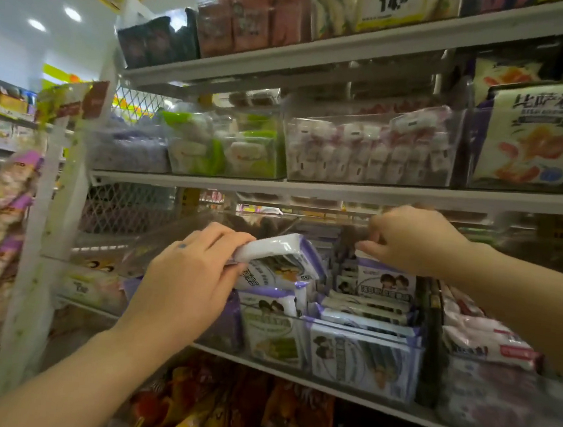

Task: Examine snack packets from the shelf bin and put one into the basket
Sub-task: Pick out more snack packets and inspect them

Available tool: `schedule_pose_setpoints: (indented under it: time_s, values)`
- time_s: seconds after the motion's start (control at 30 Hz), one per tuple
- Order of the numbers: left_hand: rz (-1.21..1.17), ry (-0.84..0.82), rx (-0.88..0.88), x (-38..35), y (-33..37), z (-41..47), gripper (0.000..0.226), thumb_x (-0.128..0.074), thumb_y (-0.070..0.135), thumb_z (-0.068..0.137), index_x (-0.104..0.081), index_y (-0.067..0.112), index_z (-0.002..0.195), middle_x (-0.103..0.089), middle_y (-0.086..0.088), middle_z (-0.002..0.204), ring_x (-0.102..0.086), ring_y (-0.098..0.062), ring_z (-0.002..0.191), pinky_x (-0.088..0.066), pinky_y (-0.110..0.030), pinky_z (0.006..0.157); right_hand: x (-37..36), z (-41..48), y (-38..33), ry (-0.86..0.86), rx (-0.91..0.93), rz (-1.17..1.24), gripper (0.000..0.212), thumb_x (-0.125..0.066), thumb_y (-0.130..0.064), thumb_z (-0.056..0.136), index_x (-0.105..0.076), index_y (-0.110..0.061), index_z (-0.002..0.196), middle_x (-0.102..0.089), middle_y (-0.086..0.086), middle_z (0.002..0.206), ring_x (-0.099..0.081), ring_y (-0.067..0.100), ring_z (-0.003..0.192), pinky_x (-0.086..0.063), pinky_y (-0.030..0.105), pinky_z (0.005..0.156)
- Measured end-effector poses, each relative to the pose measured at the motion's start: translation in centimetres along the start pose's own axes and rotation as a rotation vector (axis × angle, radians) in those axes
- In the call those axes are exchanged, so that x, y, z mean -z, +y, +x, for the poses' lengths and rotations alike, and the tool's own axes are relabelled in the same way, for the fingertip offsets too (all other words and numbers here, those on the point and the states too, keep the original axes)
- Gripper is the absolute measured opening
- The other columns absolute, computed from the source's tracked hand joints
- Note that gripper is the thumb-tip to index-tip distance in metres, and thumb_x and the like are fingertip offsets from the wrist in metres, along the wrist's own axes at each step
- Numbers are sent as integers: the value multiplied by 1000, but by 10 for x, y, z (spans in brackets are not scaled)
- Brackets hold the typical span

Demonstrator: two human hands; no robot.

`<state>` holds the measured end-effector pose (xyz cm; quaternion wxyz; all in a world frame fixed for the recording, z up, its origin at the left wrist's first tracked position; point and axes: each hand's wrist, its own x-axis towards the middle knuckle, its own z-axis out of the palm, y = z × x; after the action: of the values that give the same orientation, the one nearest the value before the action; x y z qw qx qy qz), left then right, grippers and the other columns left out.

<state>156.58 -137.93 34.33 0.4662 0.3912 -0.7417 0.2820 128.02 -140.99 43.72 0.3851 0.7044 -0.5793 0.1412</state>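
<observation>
Our left hand (191,273) clasped a white-and-purple snack packet (280,247) above the front rim of the clear shelf bin (364,336), our right hand (415,240) pinched the top edge of an upright packet (385,283) inside it, shelf edge (310,190) close overhead

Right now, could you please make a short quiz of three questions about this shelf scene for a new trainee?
1. True or false: the left hand holds a white and purple packet over the clear bin.
2. Choose one. The right hand is: A, resting on the top shelf; B, pinching the top of an upright packet in the bin; C, hanging idle.
3. Fill in: the yellow price tag on the top shelf starts with the number ___.

Key: 1 true; 2 B; 3 14.
</observation>
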Motion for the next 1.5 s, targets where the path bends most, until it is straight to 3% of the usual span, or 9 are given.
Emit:
schedule_pose_setpoints:
  time_s: [0.17,0.37,0.5,0.6,0.77,0.87,1.0,1.17,1.5]
  values:
    - [-180,1,214,20,-20,-53,34,-52,30,94,-56,24,127,-49,17,105,-57,-11,90,-52,-39,71,25,-26,-94,107,103,733,29,-47,-45,96,-65,-26,86,-65,-10,76,-61,8,73,-52,34,70]
    - [-285,-181,401,45,-60,-125,30,-56,23,95,-60,27,124,-57,15,105,-58,-8,100,-47,-32,87,-7,-65,-216,-198,237,1317,26,-55,-43,93,-64,-22,106,-69,-7,91,-65,7,85,-50,23,77]
    - [-438,-298,525,58,-83,-165,33,-65,15,91,-60,43,108,-70,15,91,-65,4,84,-45,-6,71,-45,-80,-275,-299,144,1541,30,-61,-30,93,-62,-2,102,-68,20,96,-64,37,90,-50,51,84]
    - [-508,-140,719,53,-102,-198,36,-70,16,86,-60,43,107,-68,14,95,-64,9,82,-45,-4,69,-74,-94,-311,-419,-20,1718,34,-62,-28,92,-63,3,105,-66,28,104,-62,46,97,-47,57,89]
    - [-913,49,1213,17,-114,-260,25,-65,21,89,-66,20,114,-74,-1,107,-72,-13,93,-55,-25,74,-129,-115,-354,-582,-281,1885,30,-61,-29,91,-67,-1,99,-74,14,84,-68,17,67,-52,26,57]
    - [-1098,74,1341,-2,-107,-283,16,-60,24,91,-74,19,98,-76,-3,99,-73,-16,89,-57,-23,65,-153,-123,-368,-713,-363,1958,18,-58,-25,94,-70,-12,99,-76,7,89,-72,15,75,-58,26,64]
    - [-1292,171,1358,-18,-105,-294,23,-60,20,84,-74,19,103,-75,-5,106,-72,-16,95,-58,-24,72,-166,-121,-372,-739,-440,1970,17,-51,-20,98,-65,-18,107,-75,5,100,-72,22,90,-57,40,82]
    - [-1456,-29,1234,-29,-103,-305,61,-53,-11,82,-58,32,125,-67,-1,125,-63,-20,117,-51,-35,97,-174,-122,-369,-788,-561,2015,24,-44,-12,100,-62,-16,115,-72,12,109,-65,34,102,-46,53,95]
    - [-1536,202,1329,-44,-96,-309,53,-61,-3,77,-56,17,126,-71,-4,116,-67,-16,108,-56,-26,84,-185,-120,-367,-888,-804,2176,30,-42,-23,102,-60,-13,123,-73,10,104,-72,22,79,-60,36,63]
